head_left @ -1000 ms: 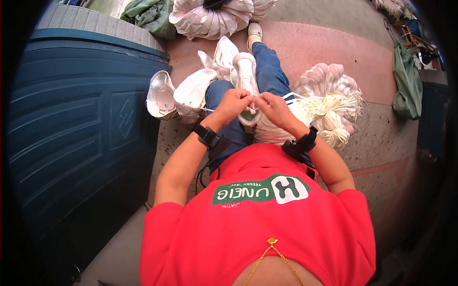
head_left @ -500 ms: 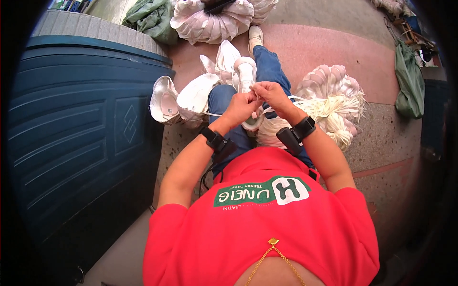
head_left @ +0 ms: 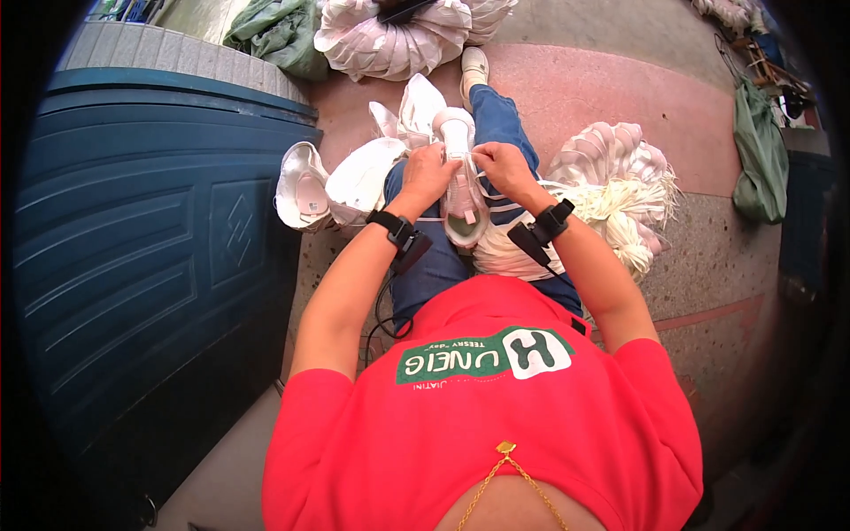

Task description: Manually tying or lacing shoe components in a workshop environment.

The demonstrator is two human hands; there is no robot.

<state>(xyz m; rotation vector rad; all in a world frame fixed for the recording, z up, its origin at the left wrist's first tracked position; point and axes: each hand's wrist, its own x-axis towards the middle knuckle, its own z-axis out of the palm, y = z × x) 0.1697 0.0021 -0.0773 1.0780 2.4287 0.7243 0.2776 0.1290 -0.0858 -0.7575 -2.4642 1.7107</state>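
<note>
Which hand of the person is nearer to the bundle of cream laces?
Right. The right hand is to the left of the lace bundle, at the shoe's right side; the left hand is at the shoe's left side, farther away.

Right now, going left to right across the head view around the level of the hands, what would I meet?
Blue panelled surface → leftmost white shoe piece → left hand → pale shoe between the hands → right hand → bundle of cream strands → green cloth at the right.
</note>
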